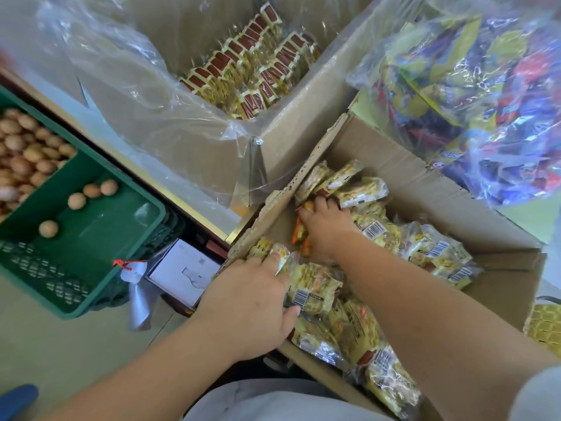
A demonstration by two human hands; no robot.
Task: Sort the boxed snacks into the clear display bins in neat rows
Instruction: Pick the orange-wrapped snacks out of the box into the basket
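Pale beige floor (60, 344) underfoot, smooth and matt. Standing on it at the left, green plastic crate (100, 226) with latticed walls, holding round tan eggs (30, 147); tucked just beside, small white carton (182, 268). Farther off, lined box (291, 138) of brown cardboard, draped inside with crinkled clear film (145, 95) and filled along one side with red-topped packets (243, 71), upright in two tight rows. At the far right, bulging clear bag (473, 95) stuffed with glossy blue, red and yellow wrappers. Nearest, open box (425, 189) of corrugated cardboard, ragged-edged flap (306, 174) raised along its left side, heaped with flat yellow packs (315, 287) in shiny crinkled wrap, white barcode labels up on several, loose and overlapping at all angles. Left hand (252, 302) at the near left corner of the open box, fingers curled over a bunch of packs and thumb under, gripping them against the flap. Right hand (326, 230) deeper in, just beyond the left, back of the hand up, fingers bent round a few orange-edged packs pressed to the flap wall. More packs directly under both forearms and spread to the right of the right hand, all inside the open box.
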